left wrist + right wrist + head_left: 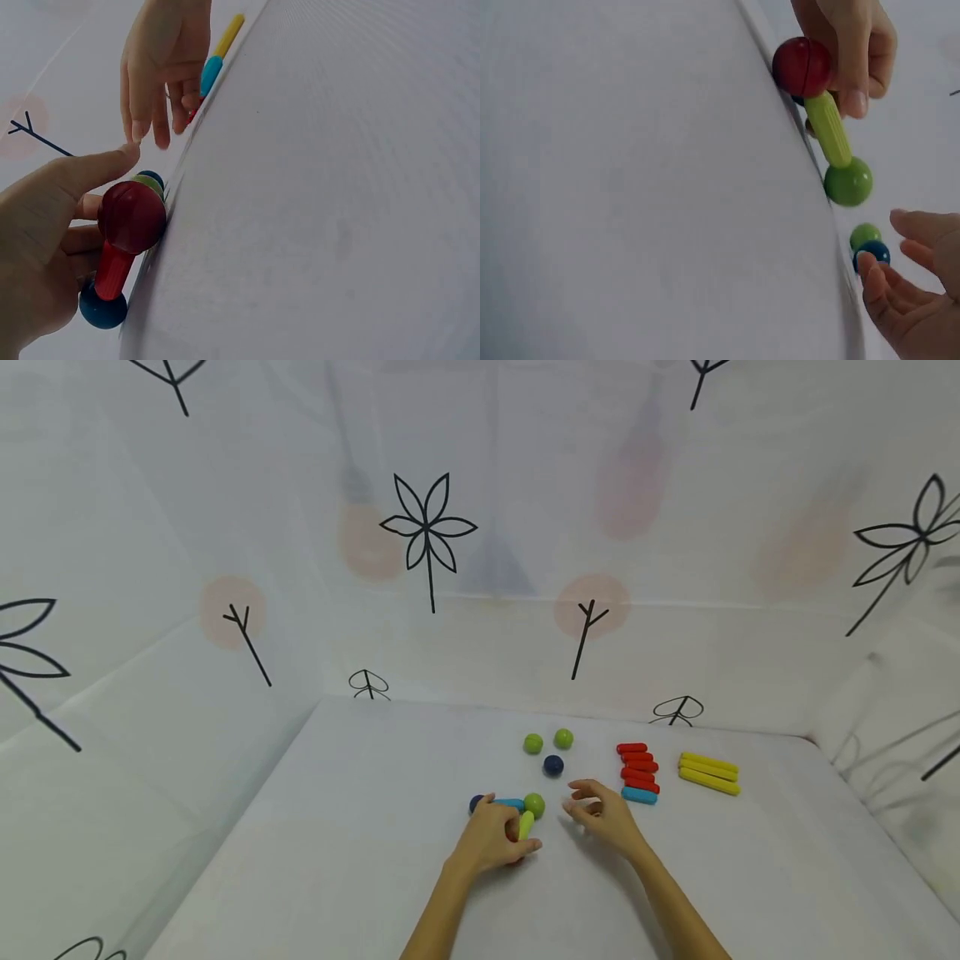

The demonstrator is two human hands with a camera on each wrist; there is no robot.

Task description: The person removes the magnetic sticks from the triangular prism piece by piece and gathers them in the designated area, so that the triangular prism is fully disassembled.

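My left hand [486,835] is bent over a toy frame of balls and rods, fingers curled behind its red rod [115,271] and thumb stretched out to the right. A red ball [132,217] sits at the near corner, a dark blue ball [103,306] at the left and a green ball [534,805] at the right. Between them run a blue rod [509,804] and a yellow-green rod [829,129]. The exact finger contact is partly hidden. Right of the frame hovers my right hand [606,817], its fingers loosely bent around nothing.
Behind the hands lie two loose green balls [533,743] and a dark blue ball [553,766]. Several red rods [637,767] are lined up at the right with a blue rod [639,796]. Further right are yellow rods [708,773]. A patterned white cloth [480,643] rises behind.
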